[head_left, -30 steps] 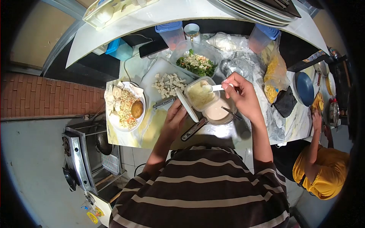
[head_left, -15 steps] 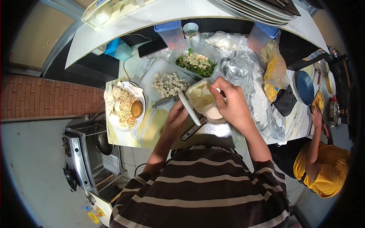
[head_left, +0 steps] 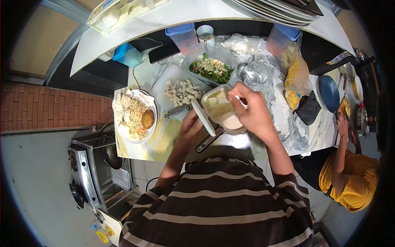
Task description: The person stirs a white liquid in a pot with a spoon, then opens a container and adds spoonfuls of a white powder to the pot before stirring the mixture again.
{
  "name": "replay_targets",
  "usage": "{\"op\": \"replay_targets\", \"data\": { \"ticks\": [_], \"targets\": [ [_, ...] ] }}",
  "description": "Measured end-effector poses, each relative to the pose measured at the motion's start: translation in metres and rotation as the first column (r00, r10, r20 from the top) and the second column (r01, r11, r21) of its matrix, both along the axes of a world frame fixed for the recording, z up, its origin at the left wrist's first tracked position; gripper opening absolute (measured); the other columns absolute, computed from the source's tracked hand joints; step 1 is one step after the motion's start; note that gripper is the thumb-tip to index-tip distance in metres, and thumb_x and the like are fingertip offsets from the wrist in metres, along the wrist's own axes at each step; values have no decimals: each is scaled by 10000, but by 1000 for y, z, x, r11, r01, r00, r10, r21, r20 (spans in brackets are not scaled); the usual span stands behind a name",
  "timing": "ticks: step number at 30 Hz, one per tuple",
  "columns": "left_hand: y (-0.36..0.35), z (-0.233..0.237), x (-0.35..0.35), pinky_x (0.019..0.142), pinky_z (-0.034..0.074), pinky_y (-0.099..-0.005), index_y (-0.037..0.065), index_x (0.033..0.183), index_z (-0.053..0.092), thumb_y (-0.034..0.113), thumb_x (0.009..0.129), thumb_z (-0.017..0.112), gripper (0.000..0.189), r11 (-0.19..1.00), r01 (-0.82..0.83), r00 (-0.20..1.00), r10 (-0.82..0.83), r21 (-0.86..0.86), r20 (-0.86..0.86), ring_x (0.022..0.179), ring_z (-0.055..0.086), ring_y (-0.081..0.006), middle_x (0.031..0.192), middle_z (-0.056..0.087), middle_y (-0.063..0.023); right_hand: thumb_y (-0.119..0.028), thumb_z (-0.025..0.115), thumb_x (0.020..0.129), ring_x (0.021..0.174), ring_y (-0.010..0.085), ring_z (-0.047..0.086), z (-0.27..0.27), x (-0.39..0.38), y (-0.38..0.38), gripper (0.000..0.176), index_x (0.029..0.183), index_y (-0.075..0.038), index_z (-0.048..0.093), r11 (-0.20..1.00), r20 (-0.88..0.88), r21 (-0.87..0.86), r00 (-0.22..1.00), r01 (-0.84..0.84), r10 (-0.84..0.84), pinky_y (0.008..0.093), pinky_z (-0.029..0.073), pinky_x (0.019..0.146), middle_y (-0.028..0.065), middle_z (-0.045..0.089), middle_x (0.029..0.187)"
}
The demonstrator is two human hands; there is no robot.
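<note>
A divided seasoning container (head_left: pixel 233 131) stands in front of me, with pale powder in its far compartment and a cream-coloured one nearer. Its white lid (head_left: pixel 203 118) is tilted up on the left side. My left hand (head_left: pixel 190 126) grips that lid by its outer edge. Over the container's right side, my right hand (head_left: pixel 256 113) is closed in a pinch; a small pale piece shows at the fingertips, too hidden to name. A knife (head_left: pixel 177 112) lies left of the lid, and a dark-handled tool (head_left: pixel 209 140) lies by the container's near side.
Diced pale cubes (head_left: pixel 183 92) lie on a white cutting board (head_left: pixel 162 80). Behind are a tub (head_left: pixel 193 55) of greens and a glass of water (head_left: pixel 256 73). A plate (head_left: pixel 153 127) of chopped food stands left. A person in yellow (head_left: pixel 349 177) works beside a blue pan (head_left: pixel 329 94) at right.
The lid and my left hand have shifted very slightly left. My right hand keeps its pinch over the container. The co-worker's hand at right has moved slightly.
</note>
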State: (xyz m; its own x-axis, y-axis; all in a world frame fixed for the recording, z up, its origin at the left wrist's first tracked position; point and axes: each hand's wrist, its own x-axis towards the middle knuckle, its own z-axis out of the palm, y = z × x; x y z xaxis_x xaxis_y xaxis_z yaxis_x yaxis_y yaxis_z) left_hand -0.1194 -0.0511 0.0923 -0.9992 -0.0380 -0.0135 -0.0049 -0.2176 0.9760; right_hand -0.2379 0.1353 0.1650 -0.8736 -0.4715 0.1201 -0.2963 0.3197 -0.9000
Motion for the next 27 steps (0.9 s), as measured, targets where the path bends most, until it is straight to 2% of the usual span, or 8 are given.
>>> {"op": "replay_targets", "data": {
  "ticks": [1, 3, 4, 6, 9, 16, 21, 27],
  "targets": [
    [-1, -1, 0, 1092, 328, -341, -25, 1392, 425, 175, 1005, 503, 443, 1000, 0, 1000, 0, 0, 0, 1256, 468, -180, 1348, 510, -91, 13, 607, 863, 730, 364, 625, 3, -1, 2, 76, 921, 8, 558, 1000, 0, 0, 1000, 0, 0, 393, 463, 639, 185, 657, 852],
    [-3, 0, 0, 1089, 333, -336, -25, 1389, 428, 161, 1004, 502, 434, 998, 36, 999, -37, -58, -10, 1254, 469, -177, 1344, 510, -90, -11, 612, 900, 780, 253, 688, 11, -2, 5, 49, 922, 18, 580, 999, 110, 41, 994, -19, 14, 330, 495, 709, 154, 685, 825],
    [-3, 2, 0, 1089, 333, -336, -25, 1389, 428, 161, 1004, 502, 434, 998, 35, 999, -36, -58, -10, 1254, 469, -177, 1344, 510, -90, -11, 612, 900, 780, 253, 688, 10, -2, 4, 49, 922, 18, 580, 999, 109, 41, 994, -20, 15, 330, 495, 709, 154, 685, 825],
    [-1, 6, -1, 1086, 341, -334, -25, 1387, 430, 162, 1002, 506, 435, 961, 3, 995, -29, 275, 92, 1254, 469, -177, 1342, 511, -91, 3, 611, 862, 716, 358, 619, 5, 1, 4, 77, 923, 7, 564, 1000, 29, -3, 999, -17, 17, 408, 446, 623, 185, 659, 874],
    [0, 5, -1, 1082, 346, -334, -26, 1381, 435, 160, 999, 510, 431, 964, -20, 993, -12, 266, 116, 1252, 471, -178, 1335, 513, -91, 7, 607, 861, 719, 367, 610, 6, 3, 2, 69, 917, 7, 566, 999, -35, 44, 999, -33, 35, 412, 449, 630, 182, 654, 860],
    [0, 7, 4, 1079, 349, -330, -22, 1372, 445, 155, 997, 508, 420, 967, -12, 997, -9, 253, 80, 1245, 473, -174, 1328, 518, -93, 8, 607, 859, 750, 378, 592, 6, 3, 4, 69, 910, 7, 561, 1000, -106, -12, 994, -11, 10, 432, 444, 646, 182, 631, 808],
    [-3, 3, 4, 1041, 370, -311, -24, 1340, 469, 153, 1003, 493, 382, 970, -21, 994, -7, 243, 112, 1192, 493, -161, 1276, 534, -80, -3, 605, 871, 745, 363, 572, 12, 8, 4, 64, 899, 6, 548, 996, -262, 69, 964, 65, -44, 458, 451, 675, 178, 605, 757],
    [0, 4, 3, 1030, 373, -297, -24, 1324, 482, 150, 1011, 479, 358, 979, -38, 993, 14, 199, 119, 1179, 494, -149, 1259, 537, -71, -4, 595, 877, 744, 352, 569, 11, 12, 4, 51, 888, 1, 546, 983, -295, 100, 948, 156, -120, 455, 460, 693, 174, 601, 747]
  ]
}}
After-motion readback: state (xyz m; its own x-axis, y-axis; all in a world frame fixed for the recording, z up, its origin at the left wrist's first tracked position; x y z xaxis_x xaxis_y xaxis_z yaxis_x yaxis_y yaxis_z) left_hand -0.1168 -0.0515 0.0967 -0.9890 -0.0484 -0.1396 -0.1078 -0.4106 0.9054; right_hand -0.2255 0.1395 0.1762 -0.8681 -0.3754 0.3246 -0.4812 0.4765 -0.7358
